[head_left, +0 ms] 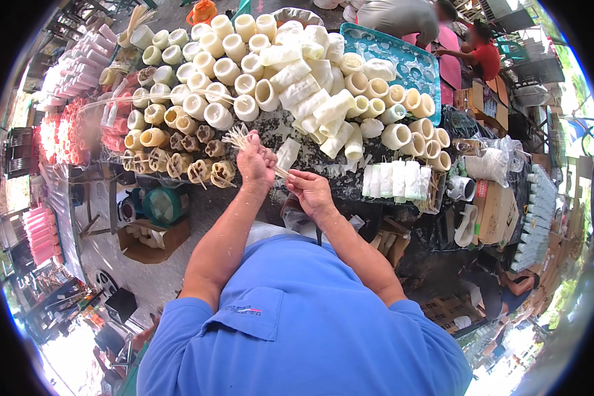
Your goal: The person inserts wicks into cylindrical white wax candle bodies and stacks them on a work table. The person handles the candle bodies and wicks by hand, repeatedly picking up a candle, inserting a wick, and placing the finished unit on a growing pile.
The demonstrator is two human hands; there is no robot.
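Observation:
In front of my body, my left hand [256, 162] is closed around a bundle of thin pale wicks [234, 136], whose loose ends fan out above the fist. The other end of the bundle [280, 172] reaches to my right hand [310, 193], whose fingertips are pinched on it. Just beyond both hands lies a single white wax piece [288, 154] on the dark, wax-spattered table. Hollow cream candles [218, 115] stand close by in rows, and brownish flower-shaped ones [200, 171] line the near edge at left.
Stacked pale wax cylinders [301, 89] fill the table's middle. White candles [396, 179] stand at the near right edge. A turquoise tray [416, 66] lies at the back right, pink candles [61, 137] at the far left. Under the table is a cardboard box [153, 245]. Other people [485, 53] sit beyond.

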